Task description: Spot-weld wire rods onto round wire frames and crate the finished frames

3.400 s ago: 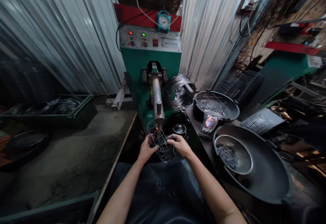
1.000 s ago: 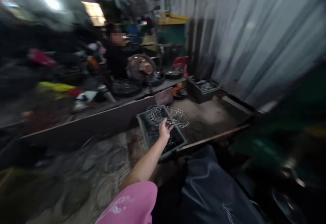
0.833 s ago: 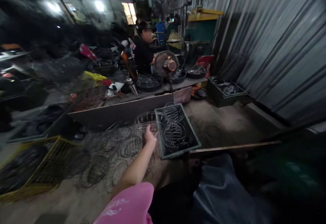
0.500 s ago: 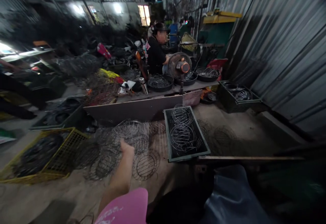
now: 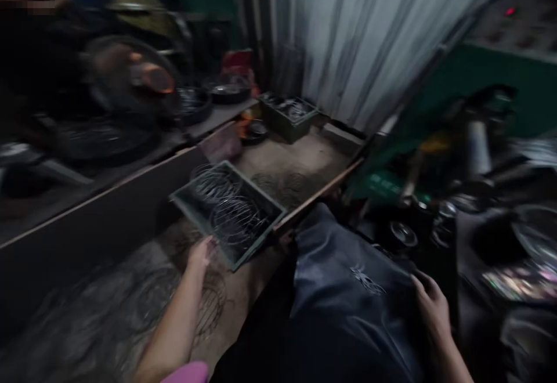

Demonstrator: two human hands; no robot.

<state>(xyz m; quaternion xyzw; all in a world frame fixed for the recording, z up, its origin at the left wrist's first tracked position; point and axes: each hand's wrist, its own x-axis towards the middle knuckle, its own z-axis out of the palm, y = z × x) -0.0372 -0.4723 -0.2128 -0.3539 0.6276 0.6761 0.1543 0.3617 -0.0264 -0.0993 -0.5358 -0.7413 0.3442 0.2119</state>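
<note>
My left hand (image 5: 201, 253) is stretched out at the near left edge of a green plastic crate (image 5: 260, 249). Blur hides its fingers, and I cannot tell whether it touches the crate. Inside the crate lie round wire racks (image 5: 237, 217) in two piles. Another wire rack (image 5: 211, 307) lies on the surface below my left forearm. My right hand (image 5: 431, 304) rests at the right edge of the dark apron (image 5: 335, 267) over my lap, its thumb and fingers partly apart. No object shows in it. A small metal tangle (image 5: 368, 280) appears on the apron, perhaps a print.
A second green crate (image 5: 289, 122) with metal parts stands by the corrugated wall (image 5: 339, 35). A fan (image 5: 148, 75) and black pans (image 5: 230, 90) are on the ledge behind a board (image 5: 108, 197). At right is dark machinery (image 5: 478, 151). Part of a person shows upper left.
The view has swung right and down. My left hand has gone from above the loose wire racks to the crate's edge. My right hand and the machinery at right have come into view.
</note>
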